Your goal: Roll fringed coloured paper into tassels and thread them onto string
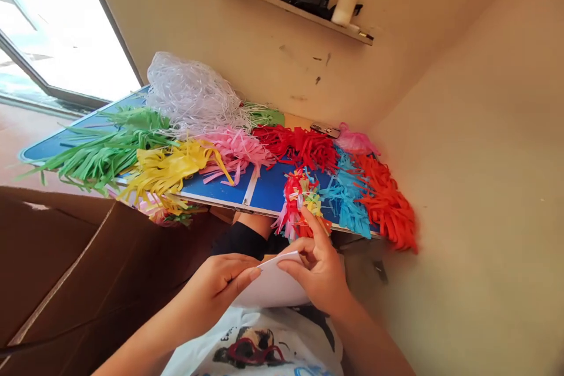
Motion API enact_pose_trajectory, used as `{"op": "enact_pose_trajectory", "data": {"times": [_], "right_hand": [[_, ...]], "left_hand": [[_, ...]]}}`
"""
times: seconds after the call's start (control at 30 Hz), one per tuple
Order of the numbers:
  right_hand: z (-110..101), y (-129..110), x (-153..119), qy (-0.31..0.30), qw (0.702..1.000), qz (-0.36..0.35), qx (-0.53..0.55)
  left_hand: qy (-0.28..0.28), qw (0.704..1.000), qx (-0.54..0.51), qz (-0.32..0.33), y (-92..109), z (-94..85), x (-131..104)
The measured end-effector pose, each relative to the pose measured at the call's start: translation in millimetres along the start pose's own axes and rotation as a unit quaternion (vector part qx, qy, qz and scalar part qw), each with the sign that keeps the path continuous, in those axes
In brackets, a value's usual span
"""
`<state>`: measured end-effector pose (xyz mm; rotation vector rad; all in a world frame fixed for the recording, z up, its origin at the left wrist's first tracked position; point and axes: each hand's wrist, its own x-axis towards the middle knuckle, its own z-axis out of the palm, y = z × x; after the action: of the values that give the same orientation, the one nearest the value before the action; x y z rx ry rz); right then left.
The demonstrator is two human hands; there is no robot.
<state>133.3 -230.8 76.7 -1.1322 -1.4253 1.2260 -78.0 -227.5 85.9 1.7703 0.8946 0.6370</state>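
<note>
A white sheet of paper [277, 289], apparently folded, is held close to my body, just below the table's front edge. My left hand [229, 276] pinches its left side between thumb and fingers. On the right side, my right hand [315, 264] grips the upper corner, with the index finger stretched out towards the table. Just past that fingertip, a multicoloured paper tassel [299, 197] in red, pink and yellow hangs over the table edge. A small whitish piece on the tassel is too small to make out.
Fringed bundles lie along the blue table [267, 188]: green [106, 150], yellow [170, 167], pink [238, 150], red [304, 147], light blue [350, 194] and orange-red [388, 202]. White string [189, 91] is heaped behind them. A phone [325, 129] lies near the wall; a cardboard box [66, 270] stands left.
</note>
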Motion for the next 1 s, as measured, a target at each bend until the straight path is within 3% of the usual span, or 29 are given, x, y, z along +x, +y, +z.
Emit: {"op": "enact_pose_trajectory", "data": {"times": [0.17,0.3,0.37,0.43,0.5,0.57,0.63,0.73,1.0], "right_hand": [[-3.1,-0.8,4.5,0.013,0.999,0.02,0.047],[-12.3,-2.0,6.9,0.013,0.998,-0.05,0.026],[-20.3,-4.8,3.0,0.085,0.987,-0.125,-0.05],[-24.8,-8.5,-7.8,0.208,0.949,-0.198,-0.126],[-19.9,-10.9,-24.3,0.27,0.925,-0.239,-0.123],[-4.4,-9.8,-40.6,0.23,0.947,-0.218,-0.045],[16.1,-4.8,-50.3,0.172,0.975,-0.134,0.038],[39.2,6.8,-49.2,0.159,0.982,-0.022,0.096],[42.7,19.1,-36.6,0.172,0.976,0.023,0.129]], "left_hand": [[-0.008,0.999,0.053,0.001,6.8,-2.8,4.5],[-0.018,0.995,0.097,0.001,12.7,-5.6,4.2],[0.004,0.994,0.106,-0.001,15.8,-6.1,3.5],[0.039,0.994,0.102,-0.017,16.9,-4.9,2.6],[0.078,0.992,0.087,-0.041,15.6,-1.4,1.5],[0.107,0.99,0.069,-0.062,13.6,4.5,0.5],[0.118,0.989,0.059,-0.07,13.1,11.7,-0.1],[0.12,0.989,0.066,-0.065,16.8,21.0,-0.1],[0.129,0.987,0.085,-0.047,16.4,29.0,0.9]]}}
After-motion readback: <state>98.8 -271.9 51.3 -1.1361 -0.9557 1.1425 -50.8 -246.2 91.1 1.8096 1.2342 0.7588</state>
